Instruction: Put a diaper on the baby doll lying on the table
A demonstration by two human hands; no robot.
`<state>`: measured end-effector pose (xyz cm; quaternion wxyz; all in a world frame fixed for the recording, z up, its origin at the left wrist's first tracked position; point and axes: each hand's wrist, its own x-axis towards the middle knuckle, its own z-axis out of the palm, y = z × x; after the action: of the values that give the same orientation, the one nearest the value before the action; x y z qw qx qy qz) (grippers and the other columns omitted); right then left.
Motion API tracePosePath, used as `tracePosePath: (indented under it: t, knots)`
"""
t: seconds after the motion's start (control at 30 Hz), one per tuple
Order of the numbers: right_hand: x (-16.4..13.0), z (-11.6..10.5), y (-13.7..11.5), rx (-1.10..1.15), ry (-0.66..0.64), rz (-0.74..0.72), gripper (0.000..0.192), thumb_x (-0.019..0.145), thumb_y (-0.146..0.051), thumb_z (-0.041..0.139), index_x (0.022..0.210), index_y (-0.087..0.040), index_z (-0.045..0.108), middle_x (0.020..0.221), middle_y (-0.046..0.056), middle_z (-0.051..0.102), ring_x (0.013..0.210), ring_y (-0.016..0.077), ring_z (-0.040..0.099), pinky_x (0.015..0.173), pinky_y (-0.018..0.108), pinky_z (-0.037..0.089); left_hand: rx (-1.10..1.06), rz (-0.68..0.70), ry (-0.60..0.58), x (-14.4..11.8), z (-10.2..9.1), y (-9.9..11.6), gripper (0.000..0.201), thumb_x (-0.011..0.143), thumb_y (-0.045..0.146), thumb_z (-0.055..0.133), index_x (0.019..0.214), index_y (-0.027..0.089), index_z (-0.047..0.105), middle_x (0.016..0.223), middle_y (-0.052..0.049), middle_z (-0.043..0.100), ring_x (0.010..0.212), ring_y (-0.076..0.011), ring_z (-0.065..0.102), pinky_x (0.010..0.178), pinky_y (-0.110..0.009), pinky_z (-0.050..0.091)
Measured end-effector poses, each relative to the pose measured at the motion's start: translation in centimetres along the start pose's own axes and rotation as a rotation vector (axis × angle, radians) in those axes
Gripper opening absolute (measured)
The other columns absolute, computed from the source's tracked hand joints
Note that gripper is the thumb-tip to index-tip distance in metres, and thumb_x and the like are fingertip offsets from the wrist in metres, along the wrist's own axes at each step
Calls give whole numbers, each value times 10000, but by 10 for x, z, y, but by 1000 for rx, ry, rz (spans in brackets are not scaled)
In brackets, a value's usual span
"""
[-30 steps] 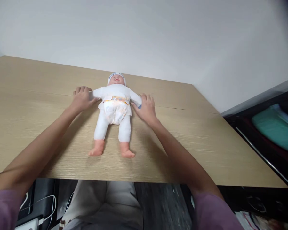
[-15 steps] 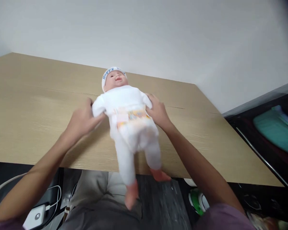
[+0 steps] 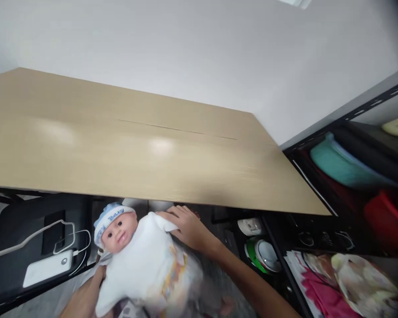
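Just below the table's front edge, a baby doll (image 3: 142,265) lies tilted close to my body, its head toward the left. It wears a white top, a blue-and-white cap with lettering, and a diaper with an orange patterned band (image 3: 176,271). My right hand (image 3: 185,225) is closed round the doll's sleeve on the upper right side. My left hand (image 3: 100,273) is at the doll's shoulder, under its head; most of its fingers are hidden behind the doll. The doll's legs are blurred.
The wooden table (image 3: 86,150) stretches ahead to the white wall. On a black chair (image 3: 16,234) at left lies a white power bank (image 3: 48,267) with a cable. At right, a dark shelf holds a teal basin (image 3: 345,163), a red container (image 3: 389,221) and cloths; a green-and-white tin (image 3: 260,254) stands nearby.
The doll has come off the tabletop toward my body, down and to the left, and has turned so its head points left. Both hands have moved with it.
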<state>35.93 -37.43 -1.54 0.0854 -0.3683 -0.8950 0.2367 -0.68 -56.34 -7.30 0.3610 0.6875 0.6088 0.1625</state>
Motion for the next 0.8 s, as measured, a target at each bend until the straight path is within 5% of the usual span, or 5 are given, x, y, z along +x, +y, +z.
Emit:
tracePosePath:
  t: [0.17, 0.4, 0.47, 0.6, 0.8]
  knots:
    - [2, 53, 21, 198, -34, 128, 440, 1122, -238, 658, 1553, -293, 732, 1441, 97, 738, 1393, 279, 645, 1255, 444, 492, 81, -100, -94, 3, -7, 5, 548, 1081, 653, 598, 1409, 215, 602, 1098, -117, 869, 976, -365, 846, 849, -444, 667]
    - [-43, 51, 23, 520, 54, 218, 311, 1119, -465, 699, 1177, -232, 897, 1114, 62, 840, 1017, 232, 776, 931, 347, 587, 482, 105, 109, 53, -34, 55, 665, 1098, 787, 503, 1199, 170, 731, 1133, -197, 775, 1060, -451, 734, 954, -616, 563]
    - [-46, 54, 22, 531, 85, 241, 307, 1098, -464, 713, 1171, -236, 905, 1106, 65, 843, 1006, 234, 778, 900, 341, 584, 400, 231, 104, 78, -32, 78, 570, 1152, 688, 487, 1290, 179, 704, 1227, -188, 756, 1136, -418, 705, 996, -587, 547]
    - [-41, 70, 29, 575, 151, 268, 292, 1100, -406, 669, 1121, -237, 906, 1080, 66, 855, 1023, 242, 787, 912, 354, 586, 130, 522, -155, 118, -12, 110, 342, 1190, 512, 550, 1347, 237, 677, 1346, -131, 726, 1238, -328, 663, 1076, -495, 524]
    - [-39, 87, 55, 539, 330, 412, 218, 1053, -366, 697, 1106, -211, 840, 1015, 71, 833, 928, 236, 772, 897, 383, 609, -16, 591, -268, 129, -1, 113, 198, 1182, 407, 610, 1282, 277, 721, 1340, -81, 716, 1241, -293, 632, 1096, -465, 480]
